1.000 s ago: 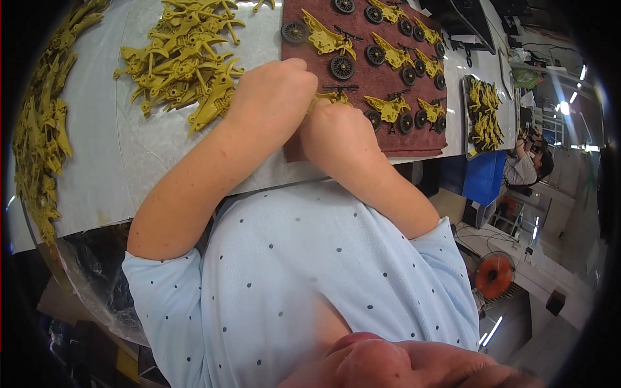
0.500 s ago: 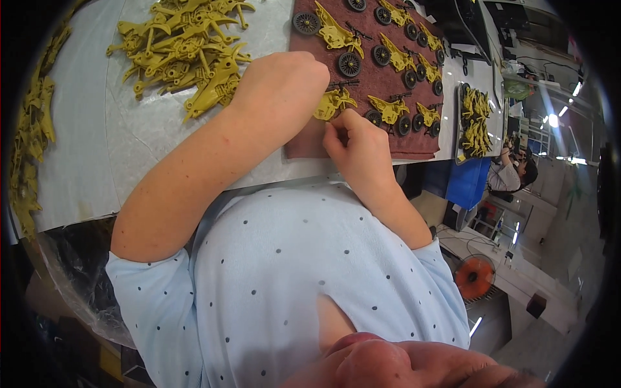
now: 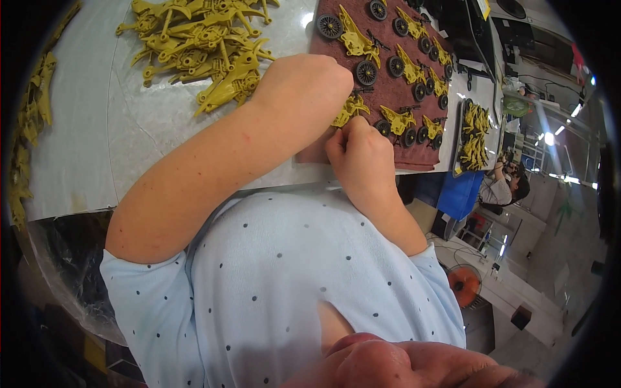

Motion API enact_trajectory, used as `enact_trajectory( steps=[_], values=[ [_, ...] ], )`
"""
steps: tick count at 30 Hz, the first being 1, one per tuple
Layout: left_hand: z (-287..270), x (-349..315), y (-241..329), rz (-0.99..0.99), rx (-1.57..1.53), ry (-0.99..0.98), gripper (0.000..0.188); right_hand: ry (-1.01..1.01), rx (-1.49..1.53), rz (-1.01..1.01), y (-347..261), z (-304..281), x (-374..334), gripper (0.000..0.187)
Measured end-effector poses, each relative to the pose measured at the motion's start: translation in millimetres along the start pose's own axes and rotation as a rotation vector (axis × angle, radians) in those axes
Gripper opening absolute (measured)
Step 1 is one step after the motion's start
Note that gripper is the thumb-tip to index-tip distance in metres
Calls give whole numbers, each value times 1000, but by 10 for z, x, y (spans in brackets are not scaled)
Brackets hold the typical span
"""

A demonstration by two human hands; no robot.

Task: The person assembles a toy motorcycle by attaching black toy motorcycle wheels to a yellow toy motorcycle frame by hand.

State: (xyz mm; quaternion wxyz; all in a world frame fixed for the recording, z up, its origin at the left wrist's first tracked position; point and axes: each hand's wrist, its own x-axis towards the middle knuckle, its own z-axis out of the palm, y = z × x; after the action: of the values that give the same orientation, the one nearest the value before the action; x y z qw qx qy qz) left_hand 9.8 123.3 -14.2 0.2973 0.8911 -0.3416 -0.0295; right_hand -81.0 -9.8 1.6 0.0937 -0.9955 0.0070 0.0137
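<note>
A yellow plastic toy motorcycle body (image 3: 351,111) lies low over the near left part of a dark red towel (image 3: 414,158), between my two hands. My left hand (image 3: 310,84) is curled closed at its left end and covers part of it; the fingertips are hidden. My right hand (image 3: 363,149) sits closer to me with thumb and finger pinched at the body's near edge. A small black handlebar shows just beyond the body. On the towel stand rows of similar yellow bodies, such as one toy motorcycle (image 3: 398,120), with black spoked wheels (image 3: 366,73) beside them.
A heap of yellow plastic parts (image 3: 200,48) lies on the grey table (image 3: 84,142) to the left, with more along the far left edge. At the right stands a tray of yellow parts (image 3: 475,136) above a blue bin (image 3: 460,194). Another person (image 3: 504,184) and an orange fan (image 3: 464,286) are farther right.
The view has shifted a little, so the table things sit further right and lower. Both hands stay closed at the same yellow body; the right hand has drawn nearer to the left.
</note>
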Motion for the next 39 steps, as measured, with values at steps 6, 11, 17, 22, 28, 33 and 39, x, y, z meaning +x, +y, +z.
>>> enact_trajectory(
  steps=[6,11,17,22,28,33,39],
  values=[
    [19,-9,-18,0,-56,2,12,-130,-60,-48,-21,-50,171,13],
    [19,-13,-16,-12,-37,-7,11,-125,255,59,78,-78,65,15],
    [-5,6,-14,-22,-51,-41,11,-92,318,132,81,-96,-112,16],
    [-4,5,-14,-30,-65,-48,11,-64,120,-37,99,-42,-85,16],
    [2,-5,-25,-17,-81,-39,10,-90,57,-68,56,17,5,16],
    [9,-9,-13,31,-76,-10,9,-100,65,-70,37,0,72,18],
    [61,61,-61,60,-52,31,9,-167,-102,48,-73,13,31,14]
  ],
)
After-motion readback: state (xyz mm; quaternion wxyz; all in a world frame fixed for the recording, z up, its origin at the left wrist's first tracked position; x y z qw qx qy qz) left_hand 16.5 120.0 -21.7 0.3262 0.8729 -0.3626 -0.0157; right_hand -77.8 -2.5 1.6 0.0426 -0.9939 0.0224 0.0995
